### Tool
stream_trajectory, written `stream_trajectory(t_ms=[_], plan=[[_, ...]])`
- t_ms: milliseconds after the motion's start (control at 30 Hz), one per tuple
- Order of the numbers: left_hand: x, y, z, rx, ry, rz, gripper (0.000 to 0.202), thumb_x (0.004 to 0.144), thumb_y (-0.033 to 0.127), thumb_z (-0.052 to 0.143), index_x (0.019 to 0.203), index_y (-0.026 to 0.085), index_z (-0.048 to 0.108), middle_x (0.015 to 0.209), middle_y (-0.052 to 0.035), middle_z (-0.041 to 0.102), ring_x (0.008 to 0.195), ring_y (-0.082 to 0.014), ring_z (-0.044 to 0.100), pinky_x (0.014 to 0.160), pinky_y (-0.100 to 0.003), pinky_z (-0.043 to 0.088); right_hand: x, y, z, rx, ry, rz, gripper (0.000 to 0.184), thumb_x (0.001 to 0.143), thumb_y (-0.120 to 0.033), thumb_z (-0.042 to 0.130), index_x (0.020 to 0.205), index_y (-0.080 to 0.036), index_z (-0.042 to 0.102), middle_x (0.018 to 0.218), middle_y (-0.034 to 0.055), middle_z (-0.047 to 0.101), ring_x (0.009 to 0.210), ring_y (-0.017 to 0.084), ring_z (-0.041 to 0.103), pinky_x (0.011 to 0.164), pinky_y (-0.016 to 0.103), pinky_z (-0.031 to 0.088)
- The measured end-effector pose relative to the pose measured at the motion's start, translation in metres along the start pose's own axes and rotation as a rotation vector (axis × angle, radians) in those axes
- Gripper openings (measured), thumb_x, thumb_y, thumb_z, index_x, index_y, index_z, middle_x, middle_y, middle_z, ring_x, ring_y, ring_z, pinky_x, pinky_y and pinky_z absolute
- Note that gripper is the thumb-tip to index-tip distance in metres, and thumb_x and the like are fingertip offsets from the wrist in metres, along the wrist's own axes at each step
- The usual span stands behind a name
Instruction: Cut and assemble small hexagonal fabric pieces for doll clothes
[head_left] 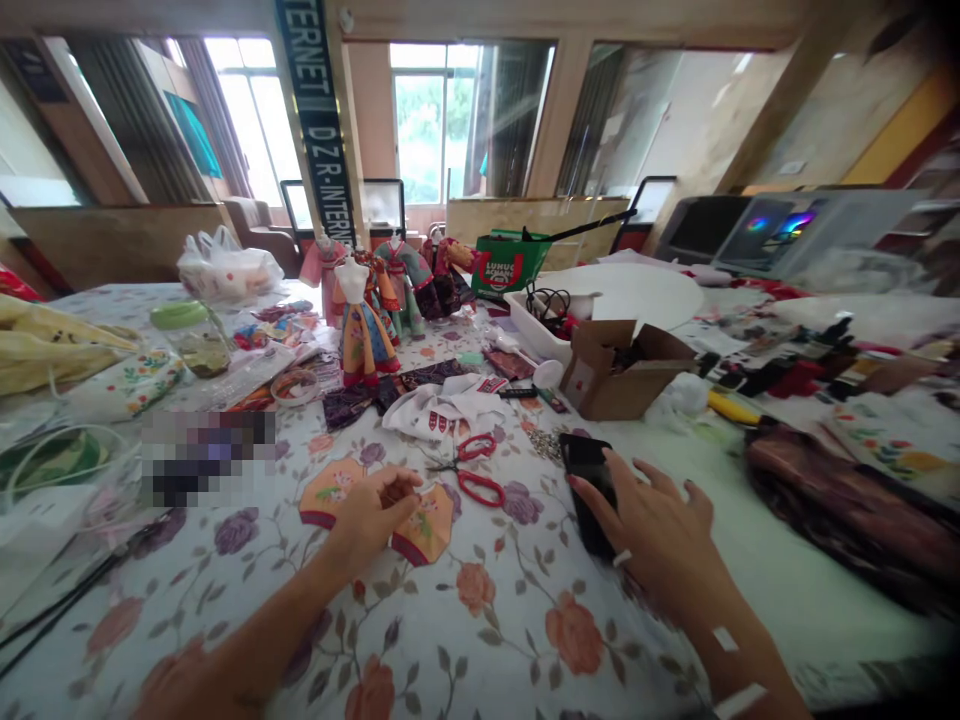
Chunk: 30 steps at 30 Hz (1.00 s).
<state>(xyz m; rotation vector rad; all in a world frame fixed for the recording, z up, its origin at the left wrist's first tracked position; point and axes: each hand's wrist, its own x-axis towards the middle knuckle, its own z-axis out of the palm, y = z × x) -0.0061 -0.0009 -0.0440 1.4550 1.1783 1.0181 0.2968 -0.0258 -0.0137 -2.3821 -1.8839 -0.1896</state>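
My left hand (373, 512) is closed, its thumb and fingertips pinched at the edge of a yellow-orange fabric piece (427, 530) with embroidered flowers and a dark red border. A similar fabric piece (326, 487) lies flat to its left, partly under the hand. My right hand (651, 515) rests over a black smartphone (589, 500) lying on the table, fingers spread, thumb across the screen. Between the hands, small red-handled scissors (480, 470) lie with their blades pointing left. Behind them is a crumpled white printed cloth or bag (442, 410).
Doll-size dresses on small stands (364, 320) rise at the back centre. An open cardboard box (622, 370) and a white tray with cables (536, 330) stand right of them. A green-lidded jar (191, 340) is at left. The flowered tablecloth (420, 640) covers the front.
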Motion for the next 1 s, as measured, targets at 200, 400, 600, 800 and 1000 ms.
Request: stream_trajectory(t_ms=[200,400,600,800,1000], plan=[[0.001,-0.001,-0.001,0.011,0.038,0.015,0.021,0.071,0.027,0.066,0.088,0.015,0.066,0.073,-0.0019,0.062,0.069,-0.0156,0.057,0.064,-0.027,0.045,0.000,0.011,-0.008,0.065,0.147,-0.029,0.047,0.092,-0.047,0.037,0.121,-0.015,0.052,0.114,0.0166,0.065,0.115,0.032,0.053,0.095,0.048,0.036],[0.002,-0.005,-0.002,0.013,0.044,0.030,0.022,0.069,0.030,0.068,0.086,0.016,0.068,0.072,-0.0023,0.064,0.067,-0.0166,0.059,0.064,-0.027,0.045,-0.001,0.010,-0.007,0.016,-0.007,0.135,0.066,0.081,-0.069,0.042,0.100,-0.008,0.060,0.099,0.0217,0.062,0.097,0.037,0.059,0.075,0.044,0.047],[0.000,-0.002,-0.001,0.014,0.028,0.020,0.021,0.070,0.029,0.067,0.086,0.015,0.067,0.071,-0.0018,0.063,0.067,-0.0162,0.058,0.063,-0.027,0.044,0.010,0.008,0.004,0.088,-0.091,0.237,0.084,0.067,-0.082,0.045,0.100,-0.007,0.062,0.105,0.0257,0.059,0.099,0.039,0.058,0.077,0.046,0.048],[0.000,-0.002,-0.001,0.027,0.009,0.017,0.020,0.071,0.030,0.066,0.085,0.015,0.066,0.071,-0.0017,0.063,0.066,-0.0157,0.057,0.063,-0.026,0.043,0.020,0.011,0.005,0.149,-0.152,0.246,0.092,0.065,-0.080,0.049,0.108,0.001,0.060,0.107,0.0305,0.057,0.104,0.042,0.056,0.084,0.047,0.047],[0.000,-0.003,-0.001,0.019,0.006,0.028,0.021,0.070,0.032,0.067,0.083,0.016,0.067,0.071,-0.0023,0.063,0.067,-0.0164,0.057,0.063,-0.027,0.044,0.023,0.012,0.007,0.188,-0.112,0.242,0.088,0.067,-0.078,0.049,0.106,0.000,0.060,0.106,0.0298,0.058,0.101,0.040,0.058,0.084,0.046,0.048]])
